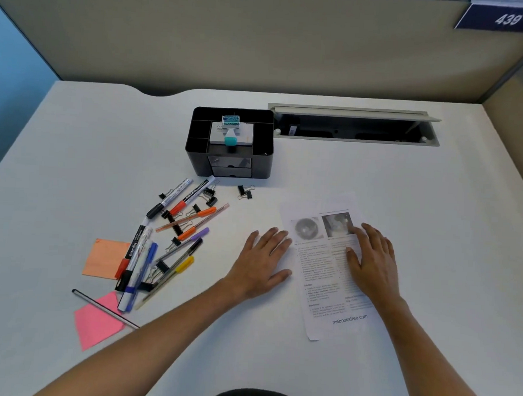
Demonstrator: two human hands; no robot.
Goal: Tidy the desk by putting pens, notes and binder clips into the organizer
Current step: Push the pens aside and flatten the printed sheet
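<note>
A black organizer [196,152] stands at the desk's middle back, with a grey box and a teal-handled stamp in its top. Several markers and pens [173,232] lie scattered in front of it to the left, mixed with black binder clips [244,192]. An orange note [105,257] and a pink note [96,325] lie at the left. A printed sheet [319,279] lies to the right. My left hand [261,263] rests flat on the desk at the sheet's left edge. My right hand [372,261] lies flat on the sheet. Neither hand holds anything.
An open cable tray [353,125] is recessed in the desk behind and to the right of the organizer. A thin dark rod [104,308] lies across the pink note. Beige partition walls enclose the desk at the back and right.
</note>
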